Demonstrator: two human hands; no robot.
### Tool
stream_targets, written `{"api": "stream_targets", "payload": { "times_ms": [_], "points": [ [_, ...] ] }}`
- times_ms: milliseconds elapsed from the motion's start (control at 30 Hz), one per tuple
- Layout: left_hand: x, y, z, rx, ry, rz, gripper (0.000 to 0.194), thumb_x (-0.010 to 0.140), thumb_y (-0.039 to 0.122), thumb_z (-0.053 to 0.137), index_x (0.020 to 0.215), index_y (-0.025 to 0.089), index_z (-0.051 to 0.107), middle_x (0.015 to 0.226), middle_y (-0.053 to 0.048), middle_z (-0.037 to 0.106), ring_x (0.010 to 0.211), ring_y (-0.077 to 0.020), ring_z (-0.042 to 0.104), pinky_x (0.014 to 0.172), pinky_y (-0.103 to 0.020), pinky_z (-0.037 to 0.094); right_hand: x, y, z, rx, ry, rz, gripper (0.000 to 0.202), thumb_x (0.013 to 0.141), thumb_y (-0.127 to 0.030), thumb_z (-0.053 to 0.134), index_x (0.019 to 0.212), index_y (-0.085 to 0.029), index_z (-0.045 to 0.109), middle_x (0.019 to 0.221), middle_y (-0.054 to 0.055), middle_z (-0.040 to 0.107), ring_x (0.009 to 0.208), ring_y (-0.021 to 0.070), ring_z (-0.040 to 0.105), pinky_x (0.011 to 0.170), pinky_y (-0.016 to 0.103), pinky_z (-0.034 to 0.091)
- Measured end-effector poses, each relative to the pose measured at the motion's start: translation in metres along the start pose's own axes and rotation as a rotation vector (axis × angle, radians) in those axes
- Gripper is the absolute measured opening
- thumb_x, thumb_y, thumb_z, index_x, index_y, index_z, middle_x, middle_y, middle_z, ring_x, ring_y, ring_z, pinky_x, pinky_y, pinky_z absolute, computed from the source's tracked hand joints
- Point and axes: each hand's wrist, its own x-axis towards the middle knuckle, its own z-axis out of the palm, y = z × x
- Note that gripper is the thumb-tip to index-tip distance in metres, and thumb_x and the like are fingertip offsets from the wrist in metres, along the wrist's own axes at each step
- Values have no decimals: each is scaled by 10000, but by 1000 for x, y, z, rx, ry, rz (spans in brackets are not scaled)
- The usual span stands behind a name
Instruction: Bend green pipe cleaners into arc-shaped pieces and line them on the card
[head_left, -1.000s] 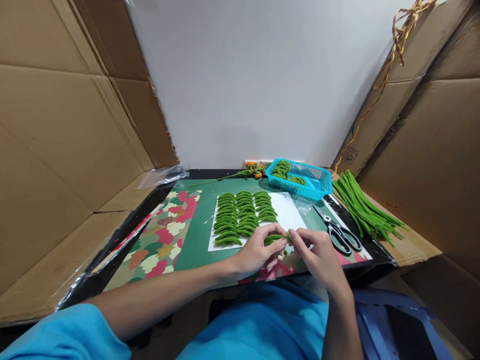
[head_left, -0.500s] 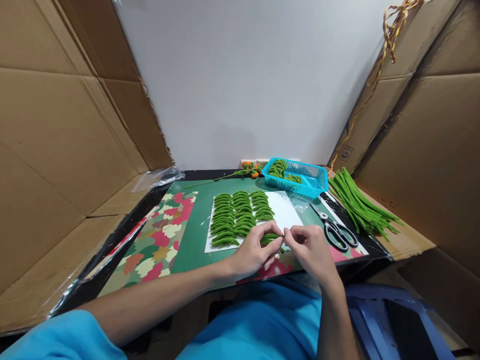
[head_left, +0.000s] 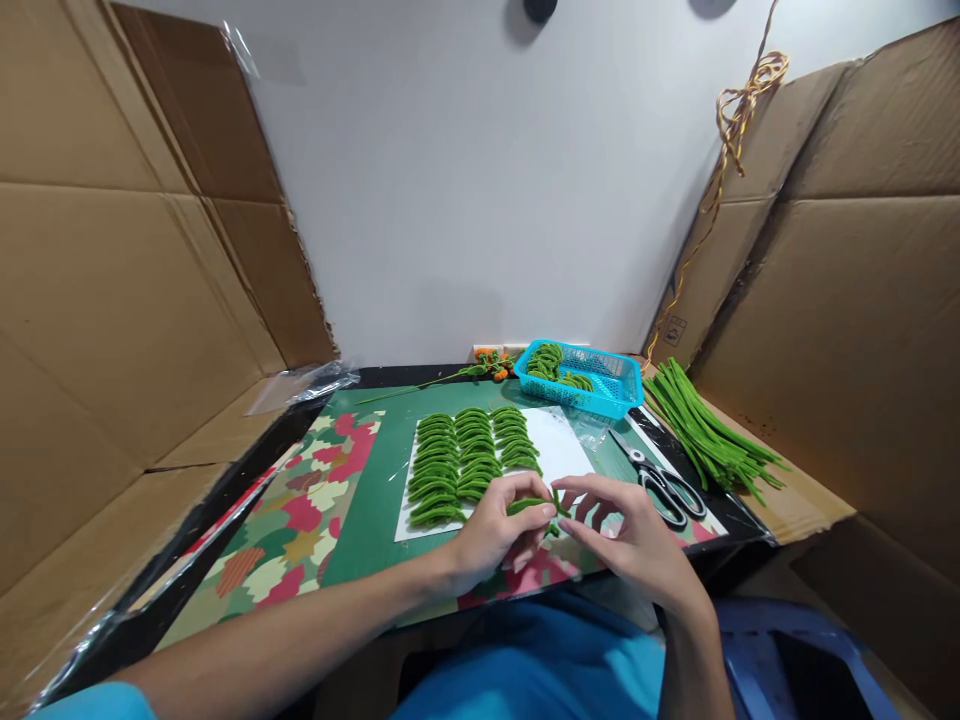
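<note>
Pinched in my left hand [head_left: 504, 522] is a green fuzzy piece [head_left: 529, 505], held over the front edge of the mat. My right hand [head_left: 622, 525] is just to the right, its thumb and fingers apart around the piece's tip, where short green ends stick out. Whether the fingertips touch them is hard to tell. Behind my left hand, curved green pieces [head_left: 475, 455] lie in three columns on a white sheet [head_left: 559, 445].
A blue basket [head_left: 619, 400] with green pieces stands at the back. Black-handled scissors [head_left: 664, 490] and a bundle of green stems [head_left: 705, 430] lie right. Orange flowers [head_left: 495, 365] rest behind the green mat [head_left: 367, 490]. Cardboard walls [head_left: 840, 330] flank the table.
My right thumb and fingers have parted from their pinch, and short green ends now show between the hands. The view has tilted up slightly, so the table sits lower in the picture.
</note>
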Motion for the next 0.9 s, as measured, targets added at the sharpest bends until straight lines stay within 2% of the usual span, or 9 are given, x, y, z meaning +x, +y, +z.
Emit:
{"api": "stream_targets", "payload": {
  "times_ms": [233, 333, 533, 667, 733, 800, 900],
  "points": [
    [-4, 3, 1, 0, -35, -36, 422, 852, 520, 829, 917, 189, 575, 612, 60, 578, 360, -55, 438, 345, -162, 292, 1, 2, -4, -41, -5, -47, 153, 974, -232, 662, 1082, -245, 770, 1016, 43, 762, 825, 165, 687, 672, 256, 510],
    [-4, 2, 1, 1, -39, -30, 411, 866, 524, 818, 926, 184, 596, 604, 47, 597, 359, -56, 432, 348, -167, 292, 0, 2, -5, -51, -11, -61, 171, 955, -236, 693, 1102, -248, 779, 976, 38, 766, 797, 167, 677, 674, 258, 516],
    [-4, 3, 1, -5, -67, -37, 414, 866, 514, 825, 922, 193, 568, 633, 59, 581, 369, -51, 451, 346, -157, 295, 2, 5, -5, -95, -13, -68, 123, 977, -279, 689, 1000, -234, 801, 900, 47, 767, 767, 182, 685, 670, 272, 523],
    [-5, 4, 3, -3, -58, -32, 433, 856, 513, 834, 916, 192, 550, 632, 65, 576, 359, -43, 436, 337, -150, 298, 0, 8, -6, -111, 0, -83, 164, 994, -285, 685, 1103, -256, 805, 930, 47, 779, 781, 189, 713, 710, 289, 577],
    [-5, 4, 4, -9, -49, -35, 434, 858, 513, 829, 910, 191, 542, 617, 71, 562, 354, -43, 430, 333, -149, 305, -2, 1, -8, -101, 118, -111, 256, 997, -312, 698, 1242, -280, 766, 1051, 69, 787, 855, 210, 744, 728, 307, 619],
    [-4, 4, 5, -9, -40, -34, 436, 859, 514, 825, 895, 187, 539, 602, 73, 546, 352, -46, 433, 329, -149, 307, -5, -17, -9, -71, 328, -154, 434, 980, -343, 733, 1408, -311, 669, 1253, 107, 751, 1007, 258, 759, 750, 344, 662],
    [-3, 4, 6, 12, -27, -26, 434, 855, 510, 830, 885, 179, 550, 561, 69, 542, 346, -61, 445, 322, -154, 308, -11, -59, -12, 29, 556, -294, 801, 928, -391, 811, 1623, -397, 411, 1507, 118, 610, 1292, 351, 679, 974, 503, 658]
  ]
}}
